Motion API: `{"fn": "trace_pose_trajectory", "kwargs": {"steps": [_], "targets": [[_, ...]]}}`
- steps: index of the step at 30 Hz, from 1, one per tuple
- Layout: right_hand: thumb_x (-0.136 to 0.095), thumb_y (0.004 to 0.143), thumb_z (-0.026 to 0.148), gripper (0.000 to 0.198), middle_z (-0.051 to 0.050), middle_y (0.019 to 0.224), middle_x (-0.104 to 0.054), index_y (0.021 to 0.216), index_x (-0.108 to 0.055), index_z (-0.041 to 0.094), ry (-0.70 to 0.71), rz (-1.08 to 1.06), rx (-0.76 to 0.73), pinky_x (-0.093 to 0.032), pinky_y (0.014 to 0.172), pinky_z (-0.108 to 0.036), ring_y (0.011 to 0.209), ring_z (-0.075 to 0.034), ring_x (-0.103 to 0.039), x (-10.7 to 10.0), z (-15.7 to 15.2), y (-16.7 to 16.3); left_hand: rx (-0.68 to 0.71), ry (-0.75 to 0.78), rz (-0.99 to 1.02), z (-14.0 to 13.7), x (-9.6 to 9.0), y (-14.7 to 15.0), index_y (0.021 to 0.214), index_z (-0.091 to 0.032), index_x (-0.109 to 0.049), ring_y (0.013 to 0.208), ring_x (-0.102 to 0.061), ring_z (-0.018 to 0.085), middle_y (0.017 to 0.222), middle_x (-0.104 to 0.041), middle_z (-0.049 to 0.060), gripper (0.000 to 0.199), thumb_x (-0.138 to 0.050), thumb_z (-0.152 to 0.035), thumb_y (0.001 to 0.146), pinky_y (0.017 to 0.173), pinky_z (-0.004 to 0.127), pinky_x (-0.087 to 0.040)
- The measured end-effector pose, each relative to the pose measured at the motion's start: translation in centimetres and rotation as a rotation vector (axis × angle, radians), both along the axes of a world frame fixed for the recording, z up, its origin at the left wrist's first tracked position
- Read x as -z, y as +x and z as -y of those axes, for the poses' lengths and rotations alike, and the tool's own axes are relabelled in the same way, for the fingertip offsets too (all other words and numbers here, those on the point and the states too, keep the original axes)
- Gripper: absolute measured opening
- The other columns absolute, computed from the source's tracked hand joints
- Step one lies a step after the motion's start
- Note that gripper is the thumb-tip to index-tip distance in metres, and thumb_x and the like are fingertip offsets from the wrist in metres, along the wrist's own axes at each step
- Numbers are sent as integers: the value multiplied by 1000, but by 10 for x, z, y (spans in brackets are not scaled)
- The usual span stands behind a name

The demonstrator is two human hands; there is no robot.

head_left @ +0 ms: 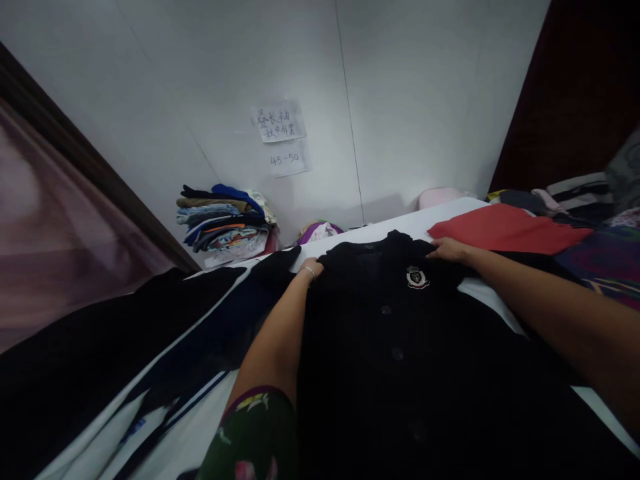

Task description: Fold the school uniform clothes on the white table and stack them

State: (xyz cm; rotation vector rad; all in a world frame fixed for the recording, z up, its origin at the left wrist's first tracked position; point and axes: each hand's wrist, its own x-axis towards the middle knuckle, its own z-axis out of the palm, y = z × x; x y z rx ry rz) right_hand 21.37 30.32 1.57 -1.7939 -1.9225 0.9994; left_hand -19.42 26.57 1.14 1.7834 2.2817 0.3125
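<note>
The left hand (313,267) and right hand (449,249), well apart, each grip a shoulder of the black coat (350,347), lying front-up at lower centre and right on the white counter (400,220). Red cloth (500,228) lies at right; folded clothes (225,220) are stacked left of centre, below paper notes (280,122).

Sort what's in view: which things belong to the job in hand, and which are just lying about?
In use:
black jacket, in the grip of left hand and right hand
white surface beneath

Apparently lying about:
stack of folded clothes
red garment
black garment at left
</note>
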Motion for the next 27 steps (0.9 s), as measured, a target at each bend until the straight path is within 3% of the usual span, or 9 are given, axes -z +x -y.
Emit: {"fn": "trace_pose_trajectory", "kwargs": {"steps": [4,6,10,12,15,18,20,24,27], "targets": [[-63,75,30,22,-9,96,-68,95,-64,19,513,72,159,-50,81,-39,90,-26,-63,-24,-7,9,-208,407,-42,17,-26,-7,120,-23,-55,115,-56,26,124,-60,9,32,-50,-27,88,91,34,-47],[-59,79,36,25,-12,103,-66,97,-64,19,677,180,252,-48,84,-43,98,-30,-60,-32,-13,13,-326,558,-25,20,-34,-9,119,-22,-54,115,-57,26,123,-59,10,32,-51,-29,88,93,36,-46],[-54,81,34,39,-19,114,-62,114,-60,14,672,308,298,-46,85,-52,107,-36,-56,-25,-18,3,-446,349,123,14,-31,-5,125,-16,-50,113,-59,30,127,-56,18,47,-60,-31,82,92,41,-48],[-54,81,32,50,-20,128,-55,128,-52,14,716,337,204,-42,91,-56,116,-38,-50,-14,-12,-10,-384,313,143,12,-21,0,133,-14,-45,120,-55,29,135,-50,18,56,-62,-30,81,98,38,-46],[-49,83,29,51,-16,142,-43,133,-50,17,831,367,-98,-34,103,-55,130,-34,-39,6,12,-30,-115,392,70,23,-3,13,140,-14,-39,137,-36,23,150,-36,14,57,-55,-28,87,111,32,-33],[-44,88,33,43,-12,145,-43,126,-57,19,824,406,-413,-31,107,-49,137,-29,-33,30,45,-44,146,368,-43,49,18,30,140,-14,-39,141,-28,24,153,-31,14,56,-51,-35,90,115,38,-25],[-42,90,39,45,-11,147,-41,128,-57,20,772,452,-507,-27,109,-51,139,-29,-28,47,64,-49,223,305,-116,67,32,42,142,-16,-38,143,-24,26,155,-27,14,60,-48,-45,90,116,45,-21],[-37,90,52,58,-12,151,-34,138,-48,20,523,557,-462,-22,109,-58,141,-32,-25,73,77,-51,279,79,-173,80,54,58,145,-16,-34,145,-17,28,157,-23,12,70,-35,-60,90,116,52,-14],[-31,91,56,64,-11,155,-26,143,-41,20,373,560,-413,-21,109,-58,142,-31,-21,75,77,-53,292,-66,-147,76,56,62,145,-15,-34,145,-16,27,156,-24,11,73,-29,-63,90,116,51,-12]]}}
